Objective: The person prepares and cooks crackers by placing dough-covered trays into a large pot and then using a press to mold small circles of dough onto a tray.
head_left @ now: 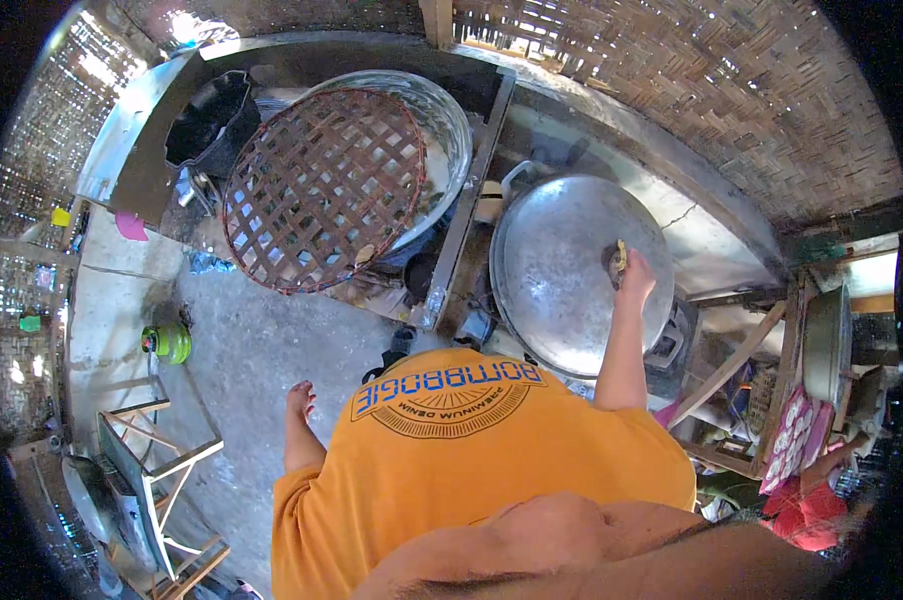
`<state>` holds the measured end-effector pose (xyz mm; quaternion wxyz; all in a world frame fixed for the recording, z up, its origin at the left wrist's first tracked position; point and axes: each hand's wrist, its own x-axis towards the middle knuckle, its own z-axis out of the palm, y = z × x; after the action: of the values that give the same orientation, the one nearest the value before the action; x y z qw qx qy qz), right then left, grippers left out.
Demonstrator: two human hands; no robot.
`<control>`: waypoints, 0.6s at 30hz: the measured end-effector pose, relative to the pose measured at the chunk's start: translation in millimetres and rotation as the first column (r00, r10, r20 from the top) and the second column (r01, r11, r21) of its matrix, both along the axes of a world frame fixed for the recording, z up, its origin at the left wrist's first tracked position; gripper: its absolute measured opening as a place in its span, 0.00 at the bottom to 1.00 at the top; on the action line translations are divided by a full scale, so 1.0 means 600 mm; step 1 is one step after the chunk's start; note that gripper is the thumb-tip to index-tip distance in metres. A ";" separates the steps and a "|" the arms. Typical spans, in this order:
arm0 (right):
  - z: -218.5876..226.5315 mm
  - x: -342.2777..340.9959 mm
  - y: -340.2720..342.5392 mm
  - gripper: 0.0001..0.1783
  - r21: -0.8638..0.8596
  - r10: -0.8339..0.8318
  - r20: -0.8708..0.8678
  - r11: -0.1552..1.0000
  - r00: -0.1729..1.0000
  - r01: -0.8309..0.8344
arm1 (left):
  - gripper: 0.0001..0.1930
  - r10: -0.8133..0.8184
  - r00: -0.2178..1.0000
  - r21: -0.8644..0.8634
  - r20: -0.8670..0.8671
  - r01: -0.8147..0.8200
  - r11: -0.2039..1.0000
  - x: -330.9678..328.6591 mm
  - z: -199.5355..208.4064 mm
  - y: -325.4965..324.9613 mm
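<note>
My right hand [635,278] is closed round the small knob of a wide, round metal lid [571,260]. This lid covers a large metal pot with a looped side handle [512,178], and whatever is inside is hidden. A bit of the knob [620,256] shows yellowish beside my fingers. Low at my left side, my left hand [300,398] hangs over the grey floor, its fingers loosely apart and holding nothing.
A round, open-weave basket tray [321,190] leans over a big metal basin [456,150] at the far left, near a black bucket [211,125]. A green gas cylinder [174,343] and a wooden rack [161,450] stand left. Woven walls enclose the room.
</note>
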<state>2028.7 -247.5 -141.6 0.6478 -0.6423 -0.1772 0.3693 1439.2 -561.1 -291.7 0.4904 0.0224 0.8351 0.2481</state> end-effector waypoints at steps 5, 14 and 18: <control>-0.004 -0.005 0.012 0.09 -0.061 0.006 -0.063 0.998 0.998 -0.010 | 0.20 -0.042 0.999 -0.030 0.024 0.043 0.999 -0.017 -0.029 0.006; -0.010 -0.008 0.021 0.09 -0.074 -0.034 -0.096 0.997 0.995 0.027 | 0.20 -0.048 0.999 0.009 -0.016 0.048 0.999 -0.004 -0.018 0.028; -0.009 -0.007 0.024 0.09 -0.081 -0.023 -0.033 0.996 0.999 0.020 | 0.20 -0.056 0.998 -0.017 -0.007 0.056 0.998 0.006 -0.014 0.034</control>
<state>2024.5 -233.0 -147.3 0.6281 -0.6635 -0.1439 0.3801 1442.6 -540.6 -300.3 0.4942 0.0424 0.8381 0.2271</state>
